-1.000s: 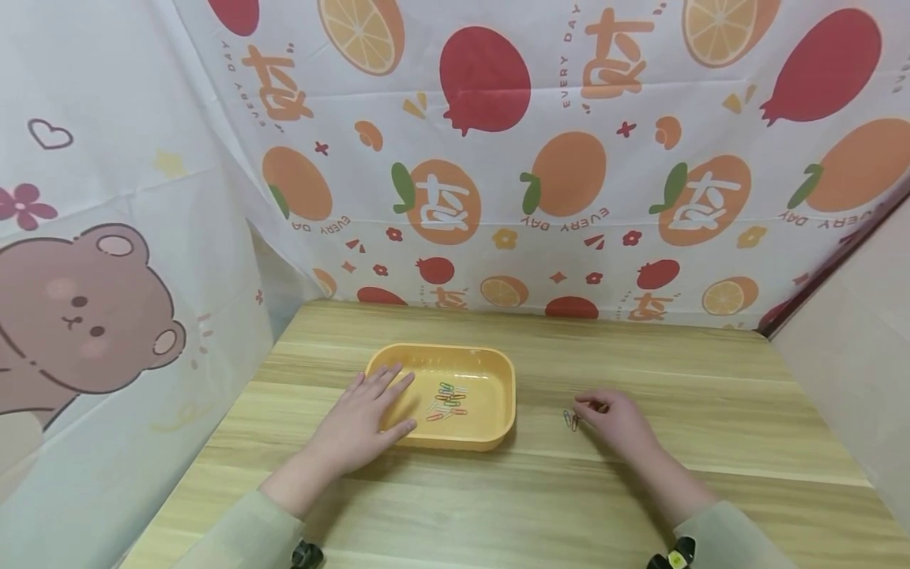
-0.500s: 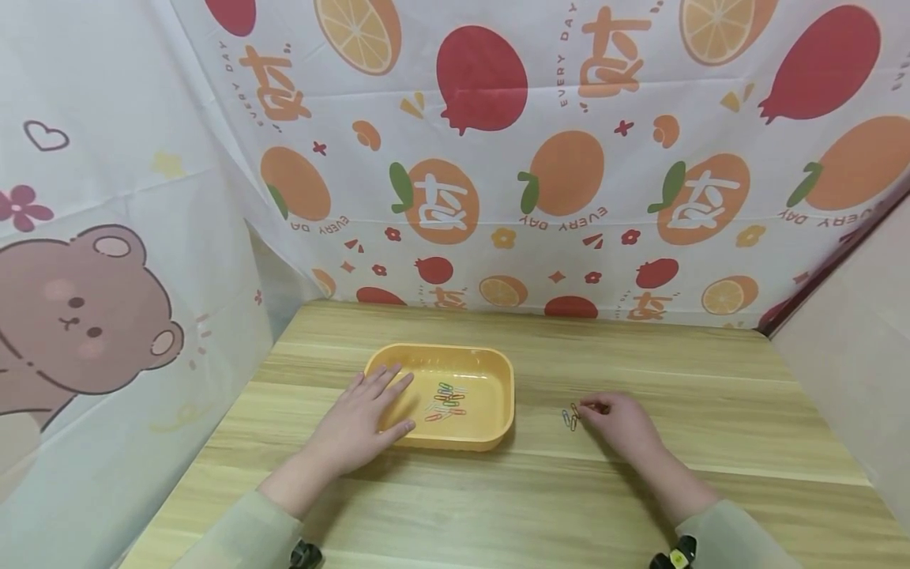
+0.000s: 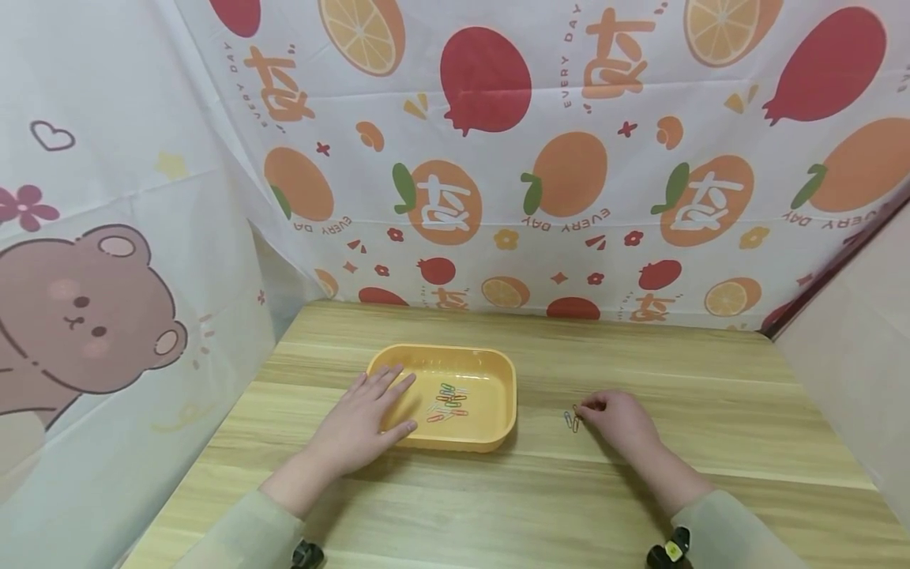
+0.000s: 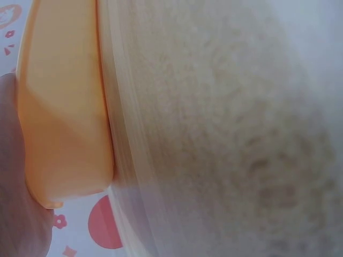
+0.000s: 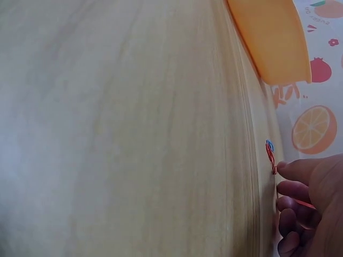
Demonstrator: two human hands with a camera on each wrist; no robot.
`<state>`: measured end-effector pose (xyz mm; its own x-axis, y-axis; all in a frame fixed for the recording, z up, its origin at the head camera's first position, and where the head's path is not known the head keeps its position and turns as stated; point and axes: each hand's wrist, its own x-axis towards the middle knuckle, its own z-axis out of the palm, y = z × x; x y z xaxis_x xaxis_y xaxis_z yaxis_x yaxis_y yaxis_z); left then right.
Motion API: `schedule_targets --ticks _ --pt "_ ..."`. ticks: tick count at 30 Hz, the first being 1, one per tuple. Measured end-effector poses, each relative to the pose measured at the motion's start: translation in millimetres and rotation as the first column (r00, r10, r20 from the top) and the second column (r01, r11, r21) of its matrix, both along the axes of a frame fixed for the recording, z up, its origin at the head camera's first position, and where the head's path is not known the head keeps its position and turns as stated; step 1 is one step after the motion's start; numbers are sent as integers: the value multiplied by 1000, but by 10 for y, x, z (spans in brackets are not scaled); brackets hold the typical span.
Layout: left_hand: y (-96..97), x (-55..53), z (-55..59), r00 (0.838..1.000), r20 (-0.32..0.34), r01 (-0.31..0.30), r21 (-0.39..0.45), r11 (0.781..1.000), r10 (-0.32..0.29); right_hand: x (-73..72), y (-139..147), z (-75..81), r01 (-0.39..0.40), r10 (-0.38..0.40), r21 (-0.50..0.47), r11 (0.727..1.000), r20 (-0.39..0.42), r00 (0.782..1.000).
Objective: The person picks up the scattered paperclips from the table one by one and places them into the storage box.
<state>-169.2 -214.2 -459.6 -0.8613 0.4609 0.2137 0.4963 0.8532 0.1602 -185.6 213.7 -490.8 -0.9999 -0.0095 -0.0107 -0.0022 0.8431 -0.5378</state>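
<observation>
In the head view my left hand [image 3: 366, 423] lies over the left side of a yellow tray [image 3: 490, 442], fingers straight and spread across its rim. Several coloured paper clips [image 3: 448, 403] lie loose on the tray's floor. To the right of the tray, my right hand [image 3: 622, 423] has its thumb and fingertips at a small group of clips on the table. A blue paper clip [image 3: 568, 419] lies there beside an orange-red paper clip [image 3: 576, 425]. The right wrist view shows the thumb [image 5: 295, 169] at a red clip's end, and a bit of red [image 5: 306, 204] between the curled fingers.
A wood-grain table [image 3: 455, 506] carries everything. A fruit-print cloth [image 3: 490, 174] hangs behind its far edge, a bear-print cloth [image 3: 128, 332] on the left, and a pale panel [image 3: 853, 340] stands on the right.
Another clip has come into view at my right fingertips, beside the two on the table. The right hand has shifted slightly right. My left hand and the tray stay put.
</observation>
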Motion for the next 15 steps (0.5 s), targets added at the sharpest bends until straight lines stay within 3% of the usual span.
schedule_targets --ticks 15 --pt "0 0 0 1000 6 -1 4 1000 1 0 10 5 -23 23 3 1000 -31 999"
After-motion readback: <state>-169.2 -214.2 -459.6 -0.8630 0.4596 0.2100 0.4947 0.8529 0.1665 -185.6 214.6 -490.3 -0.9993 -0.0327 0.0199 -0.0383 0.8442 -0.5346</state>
